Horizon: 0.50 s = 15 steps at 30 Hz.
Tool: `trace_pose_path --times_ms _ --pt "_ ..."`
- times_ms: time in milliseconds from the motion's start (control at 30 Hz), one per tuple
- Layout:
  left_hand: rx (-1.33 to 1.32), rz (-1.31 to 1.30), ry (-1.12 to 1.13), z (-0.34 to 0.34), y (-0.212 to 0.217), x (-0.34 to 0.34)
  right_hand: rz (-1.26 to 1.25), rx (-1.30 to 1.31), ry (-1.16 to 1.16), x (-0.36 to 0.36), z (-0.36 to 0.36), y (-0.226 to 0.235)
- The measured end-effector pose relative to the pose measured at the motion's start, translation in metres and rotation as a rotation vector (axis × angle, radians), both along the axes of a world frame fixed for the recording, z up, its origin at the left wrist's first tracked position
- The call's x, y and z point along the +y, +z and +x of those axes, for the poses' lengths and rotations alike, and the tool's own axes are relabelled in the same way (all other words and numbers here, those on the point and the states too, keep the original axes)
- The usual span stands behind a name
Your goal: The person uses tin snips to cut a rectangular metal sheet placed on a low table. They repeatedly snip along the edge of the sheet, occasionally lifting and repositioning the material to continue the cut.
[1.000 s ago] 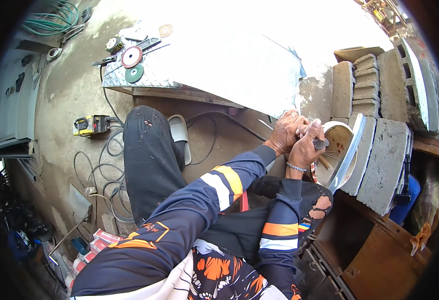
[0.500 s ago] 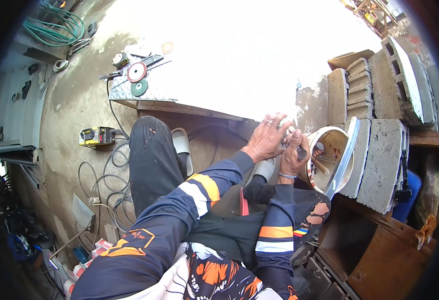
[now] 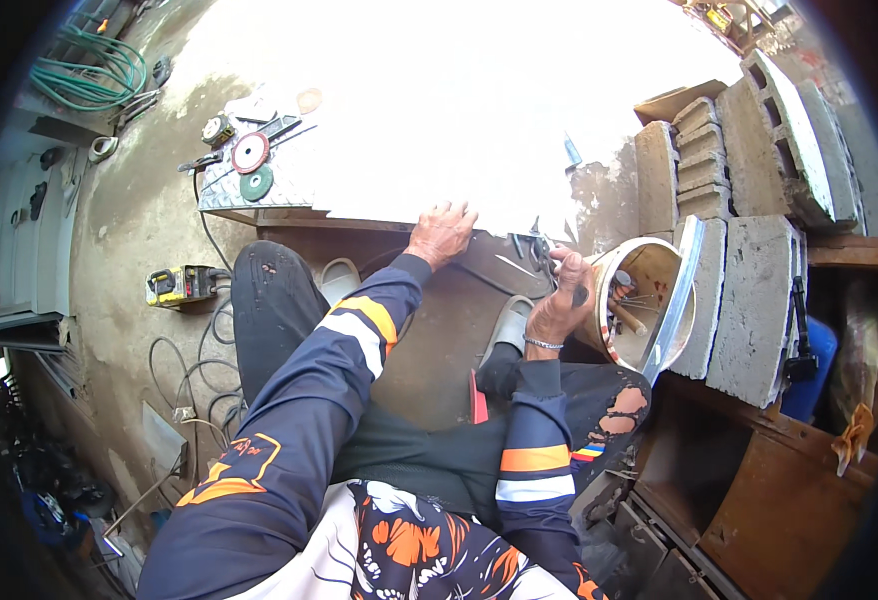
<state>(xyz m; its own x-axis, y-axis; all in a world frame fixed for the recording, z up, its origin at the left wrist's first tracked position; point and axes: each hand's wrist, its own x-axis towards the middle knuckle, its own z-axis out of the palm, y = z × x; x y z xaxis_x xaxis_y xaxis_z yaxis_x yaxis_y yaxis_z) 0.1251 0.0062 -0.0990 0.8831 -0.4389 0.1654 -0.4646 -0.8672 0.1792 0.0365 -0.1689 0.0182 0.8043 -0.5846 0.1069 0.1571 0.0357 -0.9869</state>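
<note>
My left hand (image 3: pixel 441 235) rests at the near edge of the washed-out bright worktable (image 3: pixel 359 222), its fingers stretched out over the edge. My right hand (image 3: pixel 557 305) stands beside the bucket, closed around a dark-handled tool (image 3: pixel 581 297); most of the handle is hidden by the fingers. Just beyond that hand, at the table edge, shows a dark clamp-like metal piece (image 3: pixel 537 243); whether it belongs to the held tool I cannot tell. Close by it is a thin pale rod (image 3: pixel 517 266). Glare hides what lies on the table in front of my hands.
A white bucket (image 3: pixel 607 335) holding a hammer (image 3: pixel 627 318) and thin rods stands at the right, beside concrete blocks (image 3: pixel 754 300). Grinding discs (image 3: pixel 250 153) and a tape measure (image 3: pixel 217 130) lie on the table's left end. A yellow machine (image 3: pixel 181 286) and cables (image 3: pixel 194 370) are on the floor.
My hands have come apart: the left has moved left and up along the table edge, the right slightly left. The clamp-like piece and pale rod now show between them. The view has shifted a little.
</note>
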Motion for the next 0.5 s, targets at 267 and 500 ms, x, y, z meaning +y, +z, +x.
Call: trace_pose_path --times_ms 267,500 --pt "0.034 -0.039 0.011 -0.008 0.006 0.011 -0.181 -0.148 0.181 -0.003 -0.005 -0.019" --pt "-0.005 -0.058 -0.043 -0.007 0.005 0.020 -0.302 -0.256 0.349 -0.010 0.025 -0.037"
